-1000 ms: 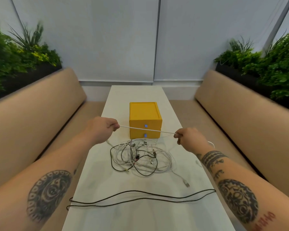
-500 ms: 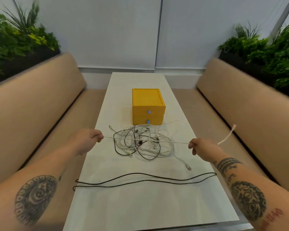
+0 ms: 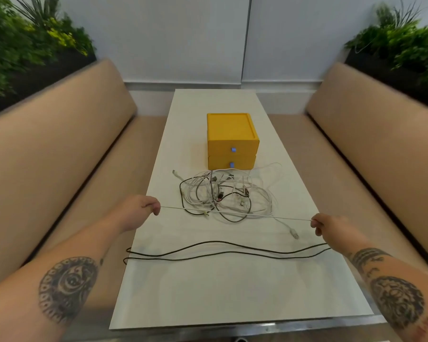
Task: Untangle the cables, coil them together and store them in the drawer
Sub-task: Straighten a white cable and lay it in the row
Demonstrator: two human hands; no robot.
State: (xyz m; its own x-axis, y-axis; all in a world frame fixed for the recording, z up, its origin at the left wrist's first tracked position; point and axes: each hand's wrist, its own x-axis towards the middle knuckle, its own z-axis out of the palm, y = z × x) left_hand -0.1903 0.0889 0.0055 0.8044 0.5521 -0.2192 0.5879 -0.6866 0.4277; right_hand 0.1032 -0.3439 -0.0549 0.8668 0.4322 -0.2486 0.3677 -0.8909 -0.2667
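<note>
Across the middle of the frame I held a white cable (image 3: 235,213) taut between my two hands, the left hand (image 3: 140,213) at centre left and the right hand (image 3: 331,228) at centre right, the fingers of each pinched shut on it. Just beyond it, the tangle (image 3: 223,193) of white and dark leads lay on the desk (image 3: 232,292), touching the front of the yellow drawer box (image 3: 231,141), whose two drawers were both closed. Below my hands a black cable (image 3: 223,250) lay doubled and straight, apart from the heap. To do this step well, I judged I should keep the tension light and level, check that no loop from the heap rode on the strand, then lay it down alongside the black one, ends matched, so both would coil together. Pulling hard risked dragging the tangle tighter or off the desk.
</note>
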